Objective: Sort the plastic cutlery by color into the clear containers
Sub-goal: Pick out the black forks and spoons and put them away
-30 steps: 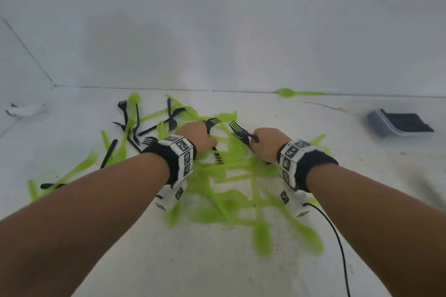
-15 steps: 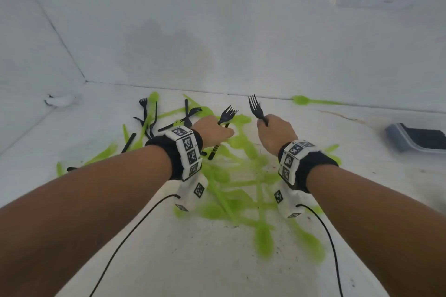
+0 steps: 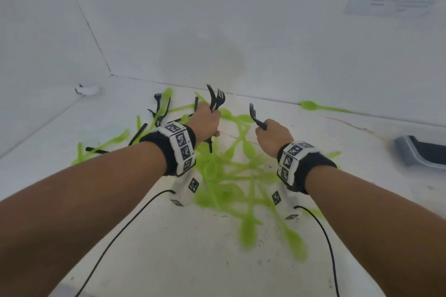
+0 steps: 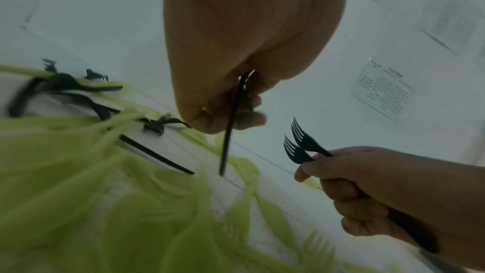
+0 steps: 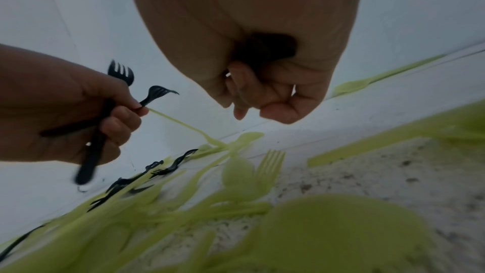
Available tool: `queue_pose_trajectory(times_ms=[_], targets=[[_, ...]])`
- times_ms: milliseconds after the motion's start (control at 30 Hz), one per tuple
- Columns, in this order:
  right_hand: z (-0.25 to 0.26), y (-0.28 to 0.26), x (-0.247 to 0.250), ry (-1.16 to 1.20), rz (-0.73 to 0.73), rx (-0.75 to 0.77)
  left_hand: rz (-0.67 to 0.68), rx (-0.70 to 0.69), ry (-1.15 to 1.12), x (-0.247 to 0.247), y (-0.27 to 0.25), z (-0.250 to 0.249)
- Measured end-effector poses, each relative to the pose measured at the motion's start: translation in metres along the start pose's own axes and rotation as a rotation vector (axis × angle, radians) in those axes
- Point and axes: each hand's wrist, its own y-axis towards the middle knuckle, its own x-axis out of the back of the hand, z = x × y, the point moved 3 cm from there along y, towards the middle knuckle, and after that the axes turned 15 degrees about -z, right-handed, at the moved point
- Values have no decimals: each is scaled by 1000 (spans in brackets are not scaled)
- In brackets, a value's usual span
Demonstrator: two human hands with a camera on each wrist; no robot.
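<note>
While the left hand [image 3: 205,120] gripped two black forks [image 3: 216,99] by their handles, tines up, the right hand [image 3: 272,136] was curled round more black forks [image 4: 301,146]; the left wrist view showed two sets of tines above its fist, the head view only one. Both hands were raised just above the table [image 3: 193,248]. Below and between them lay the tangled heap of green cutlery [image 3: 231,176], spoons and forks overlapping, apparently untouched. Beyond the left hand, more black cutlery [image 3: 158,109] lay mixed with green pieces near the corner. One green spoon [image 3: 311,105] lay apart against the far wall. A dark-lined container [image 3: 420,153] sat well off to the right, its contents not discernible. Sorting seemed barely begun: a few black forks gathered, nothing visibly placed, and nearly all the pile remained.
</note>
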Motion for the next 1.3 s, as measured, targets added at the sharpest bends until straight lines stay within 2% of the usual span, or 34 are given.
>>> queue_pose_trajectory(times_ms=[167, 300, 433, 633, 733, 900, 1033, 1200, 1300], targets=[[23, -7, -16, 5, 11, 107, 259, 48, 191, 37, -10, 16], [53, -15, -39, 35, 37, 227, 209, 81, 293, 82, -12, 40], [90, -22, -66, -51, 87, 358, 110, 58, 353, 129, -5, 72], [137, -10, -112, -358, 163, 428, -20, -170, 556, 201, 14, 112], [147, -7, -128, -487, 166, 394, -40, -229, 638, 241, 28, 131], [157, -8, -133, -521, 137, 334, 76, -361, 743, 274, 50, 151], [168, -15, -129, -481, 62, 247, 188, -513, 803, 265, 58, 164], [175, -23, -129, -452, 82, 125, 287, -744, 917, 238, 58, 165], [174, -29, -129, -428, 96, 56, 303, -780, 899, 231, 62, 156]])
